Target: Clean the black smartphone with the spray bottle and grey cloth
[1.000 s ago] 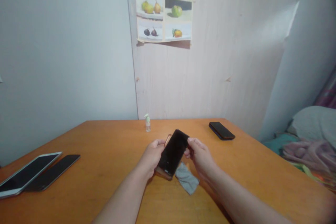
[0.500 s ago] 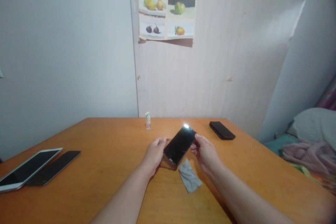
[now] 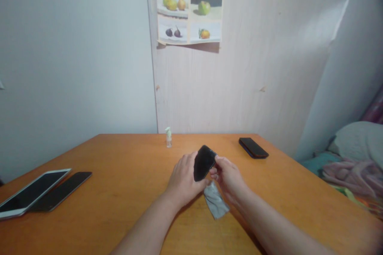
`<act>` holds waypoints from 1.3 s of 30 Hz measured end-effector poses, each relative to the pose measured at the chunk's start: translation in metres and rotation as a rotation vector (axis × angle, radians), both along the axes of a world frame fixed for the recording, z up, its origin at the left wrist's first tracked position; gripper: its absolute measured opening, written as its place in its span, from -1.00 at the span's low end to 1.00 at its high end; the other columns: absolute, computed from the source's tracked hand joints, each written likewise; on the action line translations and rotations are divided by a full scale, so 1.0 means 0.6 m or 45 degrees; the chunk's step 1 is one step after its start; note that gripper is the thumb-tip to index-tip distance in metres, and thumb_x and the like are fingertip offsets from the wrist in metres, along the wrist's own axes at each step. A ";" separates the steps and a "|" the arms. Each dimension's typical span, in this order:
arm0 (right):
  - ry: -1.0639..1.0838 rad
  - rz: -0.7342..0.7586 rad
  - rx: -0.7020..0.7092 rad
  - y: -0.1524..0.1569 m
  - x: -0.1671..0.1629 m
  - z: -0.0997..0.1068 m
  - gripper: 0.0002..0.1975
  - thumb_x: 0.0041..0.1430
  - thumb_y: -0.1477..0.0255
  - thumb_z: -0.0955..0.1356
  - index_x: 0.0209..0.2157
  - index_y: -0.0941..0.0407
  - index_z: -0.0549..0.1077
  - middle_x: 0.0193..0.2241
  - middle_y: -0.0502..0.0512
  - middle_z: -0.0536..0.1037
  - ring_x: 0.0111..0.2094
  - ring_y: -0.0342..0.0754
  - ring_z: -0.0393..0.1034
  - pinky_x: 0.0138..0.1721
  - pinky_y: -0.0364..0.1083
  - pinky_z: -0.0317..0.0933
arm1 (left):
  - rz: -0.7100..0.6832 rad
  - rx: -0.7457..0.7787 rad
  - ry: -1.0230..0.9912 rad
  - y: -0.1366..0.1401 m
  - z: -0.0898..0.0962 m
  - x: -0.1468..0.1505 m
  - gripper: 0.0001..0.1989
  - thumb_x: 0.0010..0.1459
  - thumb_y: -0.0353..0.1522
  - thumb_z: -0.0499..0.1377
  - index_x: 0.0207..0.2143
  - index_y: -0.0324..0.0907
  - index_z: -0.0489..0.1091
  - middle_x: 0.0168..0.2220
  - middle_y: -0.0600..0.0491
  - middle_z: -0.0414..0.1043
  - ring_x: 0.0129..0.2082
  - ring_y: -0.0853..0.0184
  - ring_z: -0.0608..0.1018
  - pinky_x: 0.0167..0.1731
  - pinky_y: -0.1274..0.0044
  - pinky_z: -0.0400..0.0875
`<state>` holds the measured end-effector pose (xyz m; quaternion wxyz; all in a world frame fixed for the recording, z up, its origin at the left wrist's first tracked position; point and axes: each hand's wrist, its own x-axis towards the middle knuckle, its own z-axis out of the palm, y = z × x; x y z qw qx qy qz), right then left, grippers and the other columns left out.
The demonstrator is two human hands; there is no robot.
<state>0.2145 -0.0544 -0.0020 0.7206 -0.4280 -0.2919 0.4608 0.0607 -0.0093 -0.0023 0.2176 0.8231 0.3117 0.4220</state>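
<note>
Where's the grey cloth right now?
In the head view, the grey cloth lies on the table, slightly right of centre, below the phone and between the left forearm and the right forearm.

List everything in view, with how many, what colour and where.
Table: one, orange-brown, foreground
Phone: one, black, above the table's middle
Cloth: one, grey, on the table near the phone
Pump bottle: one, clear and green, table's far side
Flat case: one, black, table's far right
Tablet: one, white with dark screen, table's left
Flat slab: one, dark, beside the tablet
Wall panel: one, pale, behind the table
Fruit print sheet: one, multicoloured, on the panel
Walls: two, blue-grey, flanking the panel
Fabric heap: one, grey, pink and teal, far right
Left hand: one, bare, on the phone
Right hand: one, bare, at its edge
</note>
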 end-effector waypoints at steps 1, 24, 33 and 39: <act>0.005 0.013 0.002 -0.001 0.000 0.001 -0.70 0.02 0.22 0.46 -0.47 0.11 0.34 -0.59 -0.06 0.40 -0.59 -0.19 0.28 -0.58 -0.20 0.16 | 0.006 0.001 -0.008 0.000 -0.001 0.001 -0.26 -0.08 -0.31 0.35 0.19 -0.06 0.24 0.00 -0.12 0.38 0.02 0.03 0.40 0.03 0.27 0.25; -2.005 0.150 -0.280 -0.015 0.001 -0.024 -0.68 0.17 0.21 0.33 -0.11 0.02 0.56 -0.11 0.23 0.58 -0.01 0.25 0.32 -0.03 0.14 0.10 | -0.173 -1.507 -1.373 0.058 0.046 -0.055 -0.69 0.01 -0.24 0.24 -0.24 -0.25 0.39 -0.32 -0.06 0.52 -0.49 0.37 0.54 -0.62 0.62 0.26; -1.539 0.517 0.186 -0.023 -0.022 -0.016 -0.62 0.22 0.21 0.33 0.06 -0.10 0.51 0.12 0.06 0.48 0.29 0.26 0.08 0.25 0.29 -0.13 | -0.226 -1.655 -1.357 0.045 0.049 -0.046 -0.68 0.09 -0.21 0.21 -0.20 -0.26 0.39 -0.29 -0.14 0.54 -0.42 0.29 0.61 -0.56 0.57 0.43; -1.148 0.069 0.098 0.004 0.002 -0.028 -0.66 0.22 0.16 0.34 -0.11 0.04 0.59 -0.11 0.18 0.60 -0.05 0.15 0.45 0.06 0.16 0.21 | -0.219 -1.842 -1.173 0.029 0.020 -0.008 -0.74 0.11 -0.24 0.17 -0.30 -0.30 0.40 -0.41 -0.14 0.54 -0.45 0.23 0.61 -0.48 0.47 0.51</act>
